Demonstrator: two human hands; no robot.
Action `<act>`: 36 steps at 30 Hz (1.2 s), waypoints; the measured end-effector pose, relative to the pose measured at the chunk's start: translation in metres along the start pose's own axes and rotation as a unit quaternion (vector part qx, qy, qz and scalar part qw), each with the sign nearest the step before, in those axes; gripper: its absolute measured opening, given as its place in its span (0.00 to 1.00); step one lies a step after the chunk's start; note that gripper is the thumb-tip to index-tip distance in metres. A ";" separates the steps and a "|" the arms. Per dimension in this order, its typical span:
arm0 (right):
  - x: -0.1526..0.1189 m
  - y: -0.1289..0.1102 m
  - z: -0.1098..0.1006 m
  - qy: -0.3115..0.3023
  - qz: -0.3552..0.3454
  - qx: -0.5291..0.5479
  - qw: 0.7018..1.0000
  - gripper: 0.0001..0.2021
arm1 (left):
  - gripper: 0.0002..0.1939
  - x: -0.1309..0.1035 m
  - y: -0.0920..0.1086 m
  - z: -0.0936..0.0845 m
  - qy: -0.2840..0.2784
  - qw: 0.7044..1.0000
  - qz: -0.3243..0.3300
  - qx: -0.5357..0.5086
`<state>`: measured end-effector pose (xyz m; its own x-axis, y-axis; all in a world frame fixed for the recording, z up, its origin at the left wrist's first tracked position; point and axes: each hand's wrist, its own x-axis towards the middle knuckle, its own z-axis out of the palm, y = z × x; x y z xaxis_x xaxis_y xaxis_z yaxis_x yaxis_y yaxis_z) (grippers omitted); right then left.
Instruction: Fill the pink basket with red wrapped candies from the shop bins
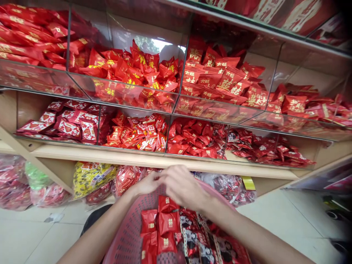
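My left hand and my right hand meet above the far side of a pink plastic basket. The fingers of both are curled in and touch each other. Motion smears the right one a little, and whatever may be between the fingertips is hidden. Below them, inside the basket, lie small red candy packets with gold print. On the basket's right side, under my right forearm, are red packets with black-and-white figures.
Ahead stands a wooden shelf with clear dividers. Its upper bins hold red packets with gold characters; lower bins hold smaller red packets. Beneath are a yellow bag and other plastic bags of packets, above a tiled floor.
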<state>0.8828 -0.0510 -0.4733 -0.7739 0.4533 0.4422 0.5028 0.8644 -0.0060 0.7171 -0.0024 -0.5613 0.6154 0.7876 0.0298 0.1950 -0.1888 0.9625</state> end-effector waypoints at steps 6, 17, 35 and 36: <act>0.010 0.063 -0.035 0.243 0.234 -0.045 0.940 0.09 | 0.21 0.000 0.008 0.003 0.003 0.999 -0.042 0.031; 0.010 0.107 -0.027 0.257 0.347 0.053 0.900 0.08 | 0.21 -0.002 0.012 0.003 -0.004 0.999 -0.052 0.009; -0.045 0.010 -0.027 0.203 0.375 0.348 0.835 0.06 | 0.25 0.000 0.002 0.002 -0.004 0.997 -0.078 0.019; -0.046 0.004 -0.017 0.178 0.398 0.384 0.814 0.07 | 0.26 -0.001 0.002 0.002 0.004 0.996 -0.086 0.011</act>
<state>0.9273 -0.0720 -0.4786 -0.0905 0.9626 0.2555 0.2962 0.2710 -0.9159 0.7184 -0.0042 -0.5602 0.5661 0.8135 -0.1330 0.3133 -0.0631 0.9475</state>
